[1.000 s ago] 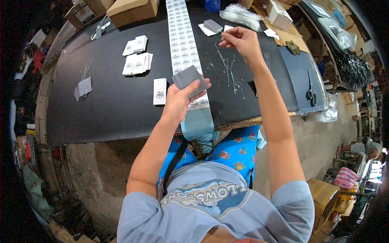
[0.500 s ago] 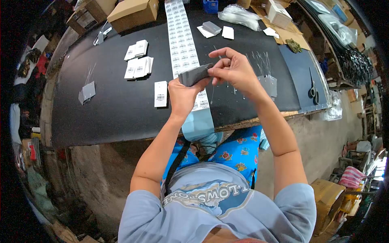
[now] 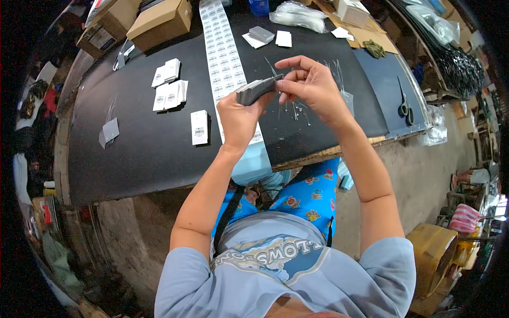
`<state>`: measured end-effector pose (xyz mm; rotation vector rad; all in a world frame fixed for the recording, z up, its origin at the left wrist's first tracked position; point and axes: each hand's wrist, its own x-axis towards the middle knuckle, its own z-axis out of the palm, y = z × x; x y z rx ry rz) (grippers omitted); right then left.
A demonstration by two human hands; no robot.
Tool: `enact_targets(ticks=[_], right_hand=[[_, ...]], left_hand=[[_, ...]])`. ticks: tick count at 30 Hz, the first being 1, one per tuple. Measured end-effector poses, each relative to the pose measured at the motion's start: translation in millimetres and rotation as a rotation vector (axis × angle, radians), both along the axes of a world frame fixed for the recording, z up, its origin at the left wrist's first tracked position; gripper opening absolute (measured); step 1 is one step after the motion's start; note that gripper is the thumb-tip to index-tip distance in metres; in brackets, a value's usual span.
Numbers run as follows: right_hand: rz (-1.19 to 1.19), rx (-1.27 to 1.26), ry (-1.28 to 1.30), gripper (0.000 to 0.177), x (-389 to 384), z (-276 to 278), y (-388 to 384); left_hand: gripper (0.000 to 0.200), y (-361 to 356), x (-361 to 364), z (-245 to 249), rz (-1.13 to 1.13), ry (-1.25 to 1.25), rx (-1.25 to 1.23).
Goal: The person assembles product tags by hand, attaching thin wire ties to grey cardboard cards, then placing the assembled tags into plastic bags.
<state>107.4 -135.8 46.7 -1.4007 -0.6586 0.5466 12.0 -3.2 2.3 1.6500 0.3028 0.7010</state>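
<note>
My left hand (image 3: 236,121) is closed around a stack of grey hang tags (image 3: 256,94), held up above the table with white edges showing. The thumb and fingers of my right hand (image 3: 314,89) pinch at the stack's right end. A thin tag string (image 3: 270,65) sticks up from that pinch, its lower part hidden by the fingers. Below the hands, several loose tag strings (image 3: 295,111) lie on the black table. To the left of my left hand lies a white barcode tag (image 3: 199,127). A strip of barcode stickers (image 3: 221,55) runs lengthwise beneath my left hand.
White tag piles (image 3: 170,95) and a strung grey tag bunch (image 3: 109,131) lie at left. Scissors (image 3: 404,103) rest at right. Cardboard boxes (image 3: 160,24), a grey tag stack (image 3: 261,35) and a plastic bag (image 3: 298,17) are at the back.
The view has shifted slightly, so the table's things sit further left. The right end of the held tags now bends upward at my right fingers, and the string there is tilted differently.
</note>
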Motion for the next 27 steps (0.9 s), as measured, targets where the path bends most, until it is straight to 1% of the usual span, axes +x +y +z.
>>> enact_targets(ticks=[1, 3, 4, 6, 7, 9, 10, 13, 15, 17, 18, 19, 20, 21, 22, 23, 25, 26, 27], right_hand=[[-0.006, 0.000, 0.001, 0.037, 0, 1, -2], [-0.024, -0.035, -0.036, 0.037, 1, 4, -7], [-0.029, -0.035, -0.035, 0.037, 4, 3, -9], [0.045, 0.017, 0.020, 0.032, 12, 1, -15], [0.043, 0.017, 0.021, 0.032, 14, 4, -19], [0.085, 0.064, 0.269, 0.030, 19, 16, -28], [0.079, 0.040, 0.215, 0.027, 23, 16, -32], [0.048, 0.066, 0.178, 0.024, 37, 16, -43], [0.029, 0.061, 0.158, 0.021, 40, 19, -47], [-0.098, -0.111, -0.048, 0.020, 41, 22, -50], [-0.100, -0.113, -0.047, 0.020, 44, 20, -51], [-0.158, -0.180, -0.180, 0.020, 50, 16, -51], [-0.216, -0.245, -0.312, 0.020, 58, 12, -51], [-0.218, -0.244, -0.310, 0.020, 69, 8, -52], [-0.303, -0.187, -0.310, 0.021, 81, 4, -53], [-0.386, -0.131, -0.311, 0.022, 94, 1, -55], [-0.406, -0.124, -0.319, 0.024, 116, -5, -61], [-0.399, -0.220, -0.290, 0.025, 129, -11, -64], [-0.389, -0.314, -0.262, 0.026, 141, -17, -66]], left_hand=[[0.008, -2, 0, 2, -0.006, 0.001, 0.000], [0.009, -5, 0, 7, 0.049, -0.055, 0.359], [0.009, -5, 1, 9, 0.043, -0.055, 0.359], [0.021, -3, 7, 11, 0.038, -0.138, 0.483], [0.021, -2, 11, 10, 0.036, -0.138, 0.482], [0.028, 1, 22, 9, 0.051, -0.299, 0.662], [0.030, 0, 27, 11, 0.048, -0.331, 0.711], [0.032, -8, 43, 15, 0.051, -0.386, 0.768], [0.031, -13, 52, 15, 0.040, -0.390, 0.756], [0.030, -18, 59, 12, 0.022, -0.412, 0.784], [0.027, -23, 62, 10, 0.012, -0.418, 0.763], [0.027, -27, 64, 6, 0.011, -0.417, 0.762], [0.026, -31, 65, 2, -0.044, -0.359, 0.702], [0.026, -36, 65, -2, -0.099, -0.300, 0.642], [0.020, -42, 64, -5, -0.153, -0.169, 0.571], [0.020, -50, 61, -7, -0.155, -0.168, 0.570], [0.019, -67, 54, -10, -0.304, 0.211, 0.110], [0.020, -75, 53, -18, -0.341, 0.220, -0.121], [0.020, -83, 54, -32, -0.360, 0.252, -0.278]])
